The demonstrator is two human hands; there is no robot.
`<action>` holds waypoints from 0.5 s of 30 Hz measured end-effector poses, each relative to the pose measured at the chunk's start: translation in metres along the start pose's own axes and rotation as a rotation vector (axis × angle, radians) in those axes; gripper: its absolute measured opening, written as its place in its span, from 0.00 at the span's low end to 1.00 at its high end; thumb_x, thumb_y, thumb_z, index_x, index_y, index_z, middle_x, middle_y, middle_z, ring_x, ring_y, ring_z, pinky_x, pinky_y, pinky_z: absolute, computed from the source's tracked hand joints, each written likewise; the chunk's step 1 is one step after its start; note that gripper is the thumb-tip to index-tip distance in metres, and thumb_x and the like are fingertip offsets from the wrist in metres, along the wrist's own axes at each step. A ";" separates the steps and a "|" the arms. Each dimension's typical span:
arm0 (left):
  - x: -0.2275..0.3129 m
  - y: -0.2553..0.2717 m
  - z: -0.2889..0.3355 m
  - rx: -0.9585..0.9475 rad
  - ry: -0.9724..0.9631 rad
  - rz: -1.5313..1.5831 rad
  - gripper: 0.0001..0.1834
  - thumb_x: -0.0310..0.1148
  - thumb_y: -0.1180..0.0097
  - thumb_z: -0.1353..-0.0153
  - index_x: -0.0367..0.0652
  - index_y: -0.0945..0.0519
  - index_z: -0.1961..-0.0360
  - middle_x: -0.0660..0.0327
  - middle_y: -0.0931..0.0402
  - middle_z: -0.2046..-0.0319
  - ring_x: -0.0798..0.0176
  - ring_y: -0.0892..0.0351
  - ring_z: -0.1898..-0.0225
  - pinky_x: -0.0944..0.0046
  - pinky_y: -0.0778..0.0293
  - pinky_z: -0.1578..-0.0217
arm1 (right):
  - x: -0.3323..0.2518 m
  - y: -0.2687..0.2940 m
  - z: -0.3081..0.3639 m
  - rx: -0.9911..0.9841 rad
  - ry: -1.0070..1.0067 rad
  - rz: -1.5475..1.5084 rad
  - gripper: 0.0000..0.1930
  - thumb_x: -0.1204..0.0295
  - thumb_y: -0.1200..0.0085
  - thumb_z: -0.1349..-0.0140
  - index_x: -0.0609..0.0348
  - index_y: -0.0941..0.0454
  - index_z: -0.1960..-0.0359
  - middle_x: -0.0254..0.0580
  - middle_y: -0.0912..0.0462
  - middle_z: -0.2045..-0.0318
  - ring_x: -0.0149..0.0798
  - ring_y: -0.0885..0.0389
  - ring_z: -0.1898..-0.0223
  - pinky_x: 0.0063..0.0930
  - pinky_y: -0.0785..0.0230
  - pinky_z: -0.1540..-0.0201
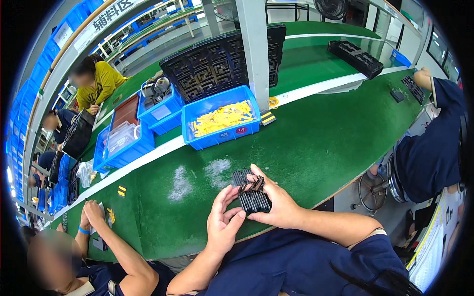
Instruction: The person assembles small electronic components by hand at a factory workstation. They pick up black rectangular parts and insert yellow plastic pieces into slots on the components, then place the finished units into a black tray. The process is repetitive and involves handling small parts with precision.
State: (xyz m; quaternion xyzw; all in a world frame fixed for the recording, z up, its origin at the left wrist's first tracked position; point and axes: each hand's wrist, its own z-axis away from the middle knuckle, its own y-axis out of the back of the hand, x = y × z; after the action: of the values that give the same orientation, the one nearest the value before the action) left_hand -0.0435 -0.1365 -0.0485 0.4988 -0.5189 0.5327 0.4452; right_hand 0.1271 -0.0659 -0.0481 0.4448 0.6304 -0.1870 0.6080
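Low over the near edge of the green table, my hands have a row of thin black plastic pieces [255,202] between them, packed side by side like ribs. My left hand [223,217] is closed along the row's left side, thumb at its lower edge. My right hand [277,203] grips the right side, its fingers bent over the far end. Beyond those fingers shows a second ribbed black bunch [241,176]; whether it is held or lies on the table I cannot tell. My fingers partly hide the pieces.
Ahead stands a blue bin [220,140] of yellow pieces, by a white post [255,54]. Black moulded trays [207,69] lean behind it. More blue bins [123,157] stand left. White powdery patches [180,185] mark the green table [306,143]. Co-workers sit left and right.
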 end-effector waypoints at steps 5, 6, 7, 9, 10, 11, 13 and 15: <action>-0.007 0.005 0.001 0.001 -0.076 -0.034 0.31 0.23 0.43 0.42 0.36 0.37 0.37 0.53 0.39 0.39 0.57 0.37 0.36 0.61 0.29 0.46 | 0.000 -0.012 -0.003 0.067 0.025 0.084 0.52 0.70 0.33 0.54 0.62 0.55 0.30 0.53 0.31 0.40 0.50 0.37 0.35 0.41 0.49 0.33; -0.007 0.007 0.002 -0.007 -0.070 -0.035 0.30 0.23 0.43 0.42 0.36 0.36 0.37 0.54 0.39 0.40 0.57 0.37 0.36 0.61 0.29 0.47 | -0.002 -0.013 -0.004 0.085 0.041 0.109 0.50 0.71 0.34 0.54 0.61 0.54 0.30 0.52 0.29 0.43 0.51 0.35 0.37 0.42 0.49 0.33; -0.007 0.008 0.002 -0.015 -0.063 -0.036 0.29 0.23 0.43 0.41 0.35 0.36 0.38 0.54 0.39 0.40 0.57 0.38 0.36 0.61 0.29 0.47 | -0.006 -0.013 -0.005 0.102 0.058 0.135 0.49 0.72 0.35 0.54 0.59 0.52 0.31 0.52 0.27 0.45 0.52 0.33 0.39 0.44 0.50 0.32; -0.003 0.009 0.000 -0.040 -0.061 -0.041 0.28 0.23 0.44 0.41 0.35 0.35 0.38 0.54 0.38 0.41 0.57 0.37 0.37 0.61 0.29 0.47 | -0.007 -0.014 -0.005 0.132 0.088 0.158 0.47 0.72 0.36 0.54 0.57 0.50 0.31 0.52 0.26 0.47 0.54 0.31 0.41 0.47 0.51 0.32; -0.001 0.010 -0.002 -0.053 -0.061 -0.044 0.28 0.23 0.44 0.41 0.34 0.35 0.39 0.54 0.38 0.41 0.57 0.36 0.37 0.62 0.29 0.47 | -0.005 -0.015 -0.005 0.144 0.101 0.156 0.47 0.73 0.36 0.55 0.57 0.49 0.32 0.52 0.26 0.47 0.54 0.30 0.42 0.47 0.51 0.31; -0.001 0.013 -0.006 -0.068 -0.043 -0.013 0.28 0.23 0.45 0.40 0.34 0.35 0.39 0.53 0.37 0.41 0.57 0.35 0.37 0.62 0.29 0.47 | -0.002 -0.015 -0.005 0.157 0.114 0.155 0.46 0.73 0.36 0.55 0.57 0.48 0.32 0.53 0.26 0.46 0.55 0.30 0.42 0.48 0.52 0.31; -0.002 0.019 -0.013 -0.089 -0.006 0.044 0.27 0.23 0.46 0.40 0.33 0.35 0.39 0.53 0.35 0.42 0.56 0.34 0.38 0.63 0.28 0.47 | -0.001 -0.016 -0.006 0.168 0.087 0.104 0.46 0.73 0.35 0.55 0.59 0.47 0.33 0.52 0.28 0.44 0.51 0.31 0.40 0.44 0.50 0.32; 0.003 0.021 -0.019 -0.080 -0.016 -0.025 0.23 0.23 0.46 0.40 0.33 0.31 0.42 0.53 0.31 0.46 0.58 0.30 0.42 0.64 0.27 0.50 | -0.004 -0.016 -0.005 0.162 0.024 0.050 0.44 0.74 0.34 0.55 0.65 0.44 0.34 0.50 0.32 0.39 0.45 0.34 0.37 0.37 0.47 0.34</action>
State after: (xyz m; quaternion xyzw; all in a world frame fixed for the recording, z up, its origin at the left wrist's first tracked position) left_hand -0.0658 -0.1186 -0.0474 0.4913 -0.5369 0.5021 0.4672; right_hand 0.1110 -0.0718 -0.0481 0.5106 0.6090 -0.2168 0.5670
